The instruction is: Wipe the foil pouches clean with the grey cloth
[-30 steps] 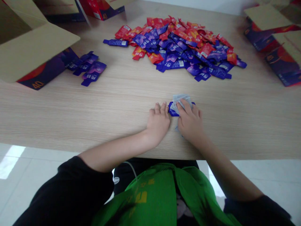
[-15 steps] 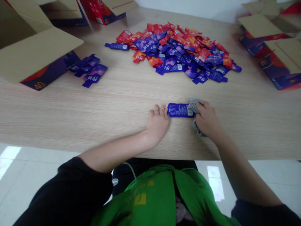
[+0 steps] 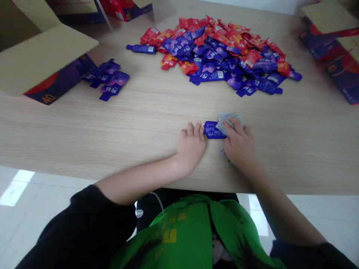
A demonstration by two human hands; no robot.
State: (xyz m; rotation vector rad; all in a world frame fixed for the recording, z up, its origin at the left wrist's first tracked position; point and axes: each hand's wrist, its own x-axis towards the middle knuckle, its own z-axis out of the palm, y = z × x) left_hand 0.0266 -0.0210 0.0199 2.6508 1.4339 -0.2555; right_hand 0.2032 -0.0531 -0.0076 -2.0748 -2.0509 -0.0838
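Observation:
A blue sachet (image 3: pixel 211 129) with small print lies flat on the wooden table (image 3: pixel 126 123). My left hand (image 3: pixel 192 147) rests on the table with its fingertips at the sachet's left end, fingers spread a little. Bunched in my right hand (image 3: pixel 240 144) is a grey cloth (image 3: pixel 230 118), which covers the right part of the sachet. Farther back lies a heap of red sachets (image 3: pixel 235 37) and blue sachets (image 3: pixel 215 76).
An open cardboard box (image 3: pixel 56 84) stands at the left, with several purple sachets (image 3: pixel 114 83) beside it. Behind it is a red box (image 3: pixel 119 11). More open boxes (image 3: pixel 343 74) stand at the right. The table's front edge is close to my body.
My right hand has slid left with the cloth, now covering more of the sachet, including its barcode. My left hand stays at the sachet's left end. The view has shifted slightly.

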